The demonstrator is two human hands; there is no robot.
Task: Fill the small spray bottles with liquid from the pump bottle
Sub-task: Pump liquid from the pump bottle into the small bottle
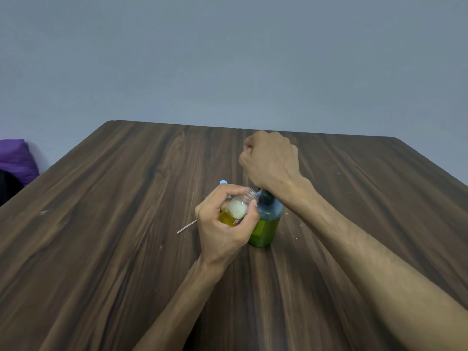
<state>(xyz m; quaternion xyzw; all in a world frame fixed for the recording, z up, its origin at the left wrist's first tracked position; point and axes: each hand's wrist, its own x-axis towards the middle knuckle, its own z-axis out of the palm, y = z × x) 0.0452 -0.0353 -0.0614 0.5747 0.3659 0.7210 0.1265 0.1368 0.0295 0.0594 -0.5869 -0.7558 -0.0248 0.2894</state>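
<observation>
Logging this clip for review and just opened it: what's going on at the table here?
A person is filling a small bottle from a pump bottle of green liquid standing on the wooden table. The left hand grips the small bottle, tilted, with its open mouth by the pump spout; it holds yellowish liquid topped with foam. The right hand is fisted above the pump, the wrist over its head. A thin white tube lies on the table.
</observation>
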